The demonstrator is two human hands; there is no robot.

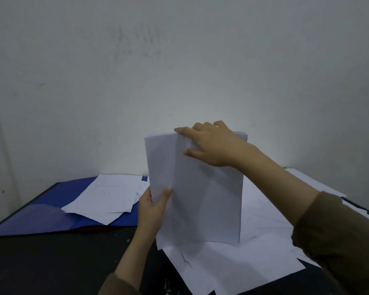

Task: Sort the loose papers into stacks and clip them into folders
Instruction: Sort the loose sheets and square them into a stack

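A stack of white papers (pixel 202 194) stands upright on its bottom edge over loose sheets (pixel 238 265) spread on the black table (pixel 51 262). My left hand (pixel 152 207) grips the stack's left edge low down, thumb on the front. My right hand (pixel 211 143) holds the stack's top edge, thumb on the front face and the other fingers curled over the top. An open blue folder (pixel 38 211) lies at the left with a few loose white sheets (pixel 107 199) on it.
A plain grey wall (pixel 179 60) rises right behind the table. More white sheets (pixel 319 184) reach the table's right edge under my right sleeve. A red edge (pixel 89 228) shows beneath the blue folder's front. White specks dot the dark tabletop near the front.
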